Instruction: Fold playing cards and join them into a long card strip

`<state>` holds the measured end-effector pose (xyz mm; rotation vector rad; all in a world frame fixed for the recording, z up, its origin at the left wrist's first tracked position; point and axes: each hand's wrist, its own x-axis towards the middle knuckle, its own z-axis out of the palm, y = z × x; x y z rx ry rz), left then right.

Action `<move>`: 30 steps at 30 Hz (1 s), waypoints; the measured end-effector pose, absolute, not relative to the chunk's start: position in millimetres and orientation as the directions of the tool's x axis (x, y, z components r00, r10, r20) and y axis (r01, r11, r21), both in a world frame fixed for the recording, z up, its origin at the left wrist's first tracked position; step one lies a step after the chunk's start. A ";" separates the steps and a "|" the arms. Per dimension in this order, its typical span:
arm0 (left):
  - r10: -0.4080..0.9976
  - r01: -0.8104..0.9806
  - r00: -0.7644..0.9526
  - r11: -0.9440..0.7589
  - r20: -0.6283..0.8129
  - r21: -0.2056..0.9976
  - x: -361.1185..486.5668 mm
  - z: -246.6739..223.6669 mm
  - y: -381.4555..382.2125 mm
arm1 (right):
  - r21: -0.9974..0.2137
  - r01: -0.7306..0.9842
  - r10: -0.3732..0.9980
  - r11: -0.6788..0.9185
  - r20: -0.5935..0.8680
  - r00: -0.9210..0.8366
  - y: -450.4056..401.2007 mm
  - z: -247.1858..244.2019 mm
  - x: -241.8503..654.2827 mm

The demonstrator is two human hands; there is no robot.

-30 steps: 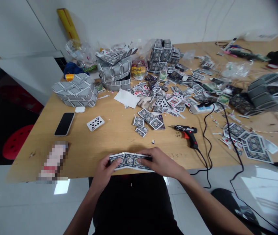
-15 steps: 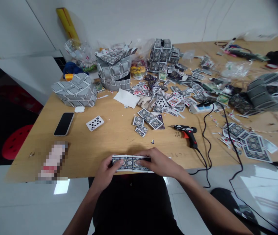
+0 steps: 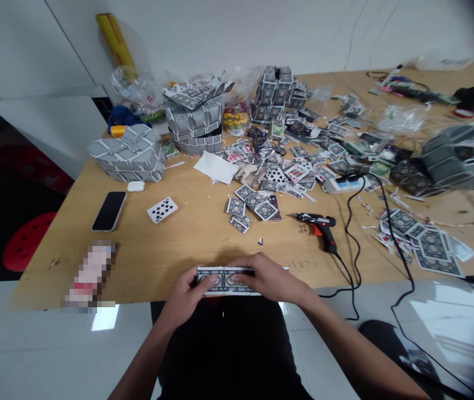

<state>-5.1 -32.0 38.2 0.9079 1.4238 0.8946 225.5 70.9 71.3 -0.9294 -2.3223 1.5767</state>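
Observation:
A long strip of patterned playing cards (image 3: 223, 280) lies level at the table's front edge. My left hand (image 3: 187, 293) grips its left end, thumb on top, and my right hand (image 3: 264, 278) holds the right part, covering much of it, with the thumb on the card backs. The fingers beneath the strip are hidden. Beyond my hands lies a small group of face-down cards (image 3: 254, 204). To the right, a black glue gun (image 3: 322, 226) with an orange trigger rests on its side, its nozzle pointing left.
On the wooden table (image 3: 195, 239) are a phone (image 3: 110, 211), a ten-card stack (image 3: 162, 210), a white earphone case (image 3: 135, 186) and a power strip (image 3: 345, 183) with black cables. Woven card boxes (image 3: 195, 122) and many loose cards fill the back. More cards (image 3: 432, 244) lie right.
The strip and my left hand have shifted slightly to the right, and less of the strip shows between my hands. My right hand has barely moved. The table objects are unchanged.

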 end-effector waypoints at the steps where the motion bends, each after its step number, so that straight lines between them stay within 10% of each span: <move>1: 0.914 0.032 -0.023 0.406 -0.405 0.914 -4.4 37.9 -32.3 | -0.888 0.389 0.587 0.246 -0.183 -0.789 70.8 71.5 225.0; 30: 0.917 -0.076 -0.124 0.373 -0.380 0.925 9.4 33.4 -26.9 | -0.833 0.469 0.682 0.292 -0.162 -0.713 66.2 65.8 220.3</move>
